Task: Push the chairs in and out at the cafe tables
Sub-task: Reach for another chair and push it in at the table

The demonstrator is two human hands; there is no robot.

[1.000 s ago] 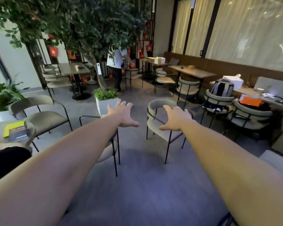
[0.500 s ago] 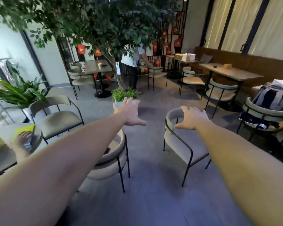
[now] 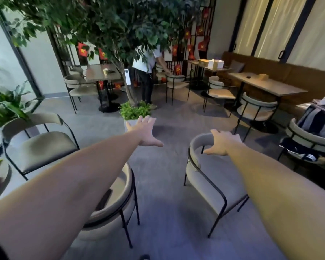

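The grey armchair [image 3: 204,173] now sits much nearer than a second ago. The right hand [image 3: 223,142], fingers spread and empty, reaches its backrest; the left hand [image 3: 144,132] hangs open, holding nothing.

Under the right hand [image 3: 222,142] the chair [image 3: 201,166] is pale grey on a thin black frame. Below the left hand [image 3: 144,133] a beige-cushioned chair [image 3: 109,207] shows the same black legs. Beyond the left hand, bright green leaves fill a white planter [image 3: 130,123]. Far past both hands hang red flags [image 3: 82,50] with yellow stars. Right of the right hand lies a bag [image 3: 318,121] striped dark navy and grey. The floor [image 3: 169,184] is grey.
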